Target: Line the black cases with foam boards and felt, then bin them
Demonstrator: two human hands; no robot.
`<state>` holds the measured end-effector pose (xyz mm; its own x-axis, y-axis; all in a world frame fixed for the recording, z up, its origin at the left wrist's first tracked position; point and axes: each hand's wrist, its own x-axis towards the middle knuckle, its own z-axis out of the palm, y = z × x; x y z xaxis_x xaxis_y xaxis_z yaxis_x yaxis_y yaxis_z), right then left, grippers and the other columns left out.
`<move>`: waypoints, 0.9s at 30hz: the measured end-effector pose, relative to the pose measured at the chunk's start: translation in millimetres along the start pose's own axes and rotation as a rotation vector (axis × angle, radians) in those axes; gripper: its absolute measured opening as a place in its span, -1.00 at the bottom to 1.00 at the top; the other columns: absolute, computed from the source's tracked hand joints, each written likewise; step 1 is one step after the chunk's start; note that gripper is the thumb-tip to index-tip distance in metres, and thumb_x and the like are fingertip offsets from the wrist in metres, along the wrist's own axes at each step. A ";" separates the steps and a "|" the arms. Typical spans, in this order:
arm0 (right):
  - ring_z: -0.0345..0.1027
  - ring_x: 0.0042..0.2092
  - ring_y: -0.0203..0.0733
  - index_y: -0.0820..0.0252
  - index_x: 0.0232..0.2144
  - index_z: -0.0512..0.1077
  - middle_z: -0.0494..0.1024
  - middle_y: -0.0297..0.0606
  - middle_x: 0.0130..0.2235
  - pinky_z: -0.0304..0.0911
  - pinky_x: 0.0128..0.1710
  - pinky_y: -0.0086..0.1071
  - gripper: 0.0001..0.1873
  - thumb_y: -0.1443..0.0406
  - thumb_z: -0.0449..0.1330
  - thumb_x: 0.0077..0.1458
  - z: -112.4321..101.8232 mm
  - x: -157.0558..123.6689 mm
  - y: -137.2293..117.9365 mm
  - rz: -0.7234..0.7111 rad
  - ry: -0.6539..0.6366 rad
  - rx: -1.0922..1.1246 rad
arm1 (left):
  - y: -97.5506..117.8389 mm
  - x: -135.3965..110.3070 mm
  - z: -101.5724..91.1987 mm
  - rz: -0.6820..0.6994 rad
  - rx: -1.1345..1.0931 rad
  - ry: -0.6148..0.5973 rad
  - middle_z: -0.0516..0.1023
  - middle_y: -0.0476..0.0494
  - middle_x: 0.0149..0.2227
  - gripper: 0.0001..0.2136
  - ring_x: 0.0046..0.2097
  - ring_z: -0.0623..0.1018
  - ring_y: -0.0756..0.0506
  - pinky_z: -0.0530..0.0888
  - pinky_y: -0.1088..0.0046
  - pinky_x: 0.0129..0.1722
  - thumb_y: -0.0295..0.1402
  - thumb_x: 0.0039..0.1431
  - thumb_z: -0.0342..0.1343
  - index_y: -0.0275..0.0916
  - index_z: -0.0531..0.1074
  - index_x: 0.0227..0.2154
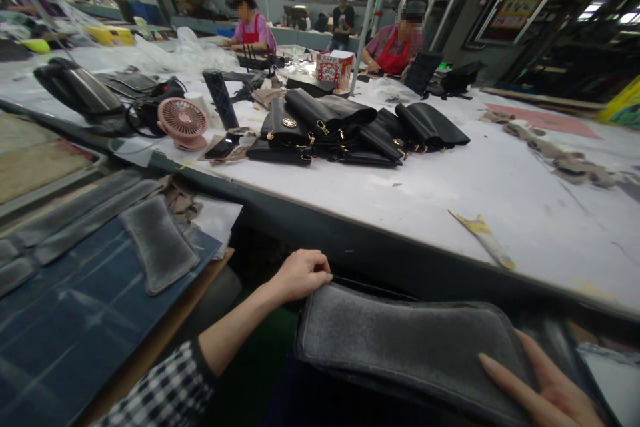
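Observation:
A dark grey stitched bag panel (400,333), waisted in the middle and pale with scuffs, is held low in front of me over the table's near edge. My left hand (305,273) is closed in a pinch at its upper left corner; a thin light line runs right from those fingers along the panel's far edge. At the right end my right hand (545,380) grips the panel, fingers on its upper face and the rest of the hand partly out of view. A similar grey panel (160,243) lies on a blue board (75,320) to the left.
Black leather bag pieces with gold fittings (330,127) are heaped on the white table (390,207). Nearby are a pink fan (183,121), a kettle (80,90), a phone (223,147) and a yellow-stained spatula-like strip (484,239). Several people work beyond.

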<state>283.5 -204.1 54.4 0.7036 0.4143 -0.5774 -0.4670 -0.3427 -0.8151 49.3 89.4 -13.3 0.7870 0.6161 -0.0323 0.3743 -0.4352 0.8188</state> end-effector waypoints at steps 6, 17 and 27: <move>0.36 0.12 -0.08 0.03 0.16 0.33 0.46 -0.28 0.13 0.41 -0.11 -0.50 -0.20 0.02 0.42 -0.12 8.1 -0.4 6.1 -0.110 -0.003 0.316 | 43.0 -1.6 -8.8 0.095 -0.118 -0.054 0.53 -0.07 -0.21 -0.76 -0.14 0.50 -0.11 0.41 0.42 -0.13 -0.50 -0.03 0.01 -0.21 0.47 -0.28; 0.37 0.02 -0.02 -0.01 0.24 0.20 0.48 -0.24 0.04 0.38 -0.08 -0.20 -0.28 -0.12 0.18 0.13 12.3 13.2 28.5 -0.215 0.047 0.402 | 141.8 -2.7 83.6 0.616 0.289 -0.423 0.13 0.01 0.35 -0.22 0.31 0.12 -0.44 0.23 -0.25 0.15 0.01 -0.15 0.33 0.16 0.19 0.19; 0.04 0.26 -0.02 -0.08 0.25 0.13 0.20 -0.24 0.28 -0.03 0.20 -0.07 -0.41 -0.10 -0.02 0.27 -24.0 27.0 44.5 -0.646 0.154 -0.130 | 146.1 -0.4 93.7 0.601 0.483 -0.448 0.33 -0.10 0.22 -0.45 0.21 0.26 -0.45 0.28 -0.16 0.08 -0.07 -0.11 0.29 -0.01 0.38 0.00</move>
<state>294.5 -228.5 3.7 0.8926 0.4485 0.0455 0.1345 -0.1687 -0.9764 149.6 -35.9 52.6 0.9969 -0.0756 0.0212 -0.0772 -0.8939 0.4415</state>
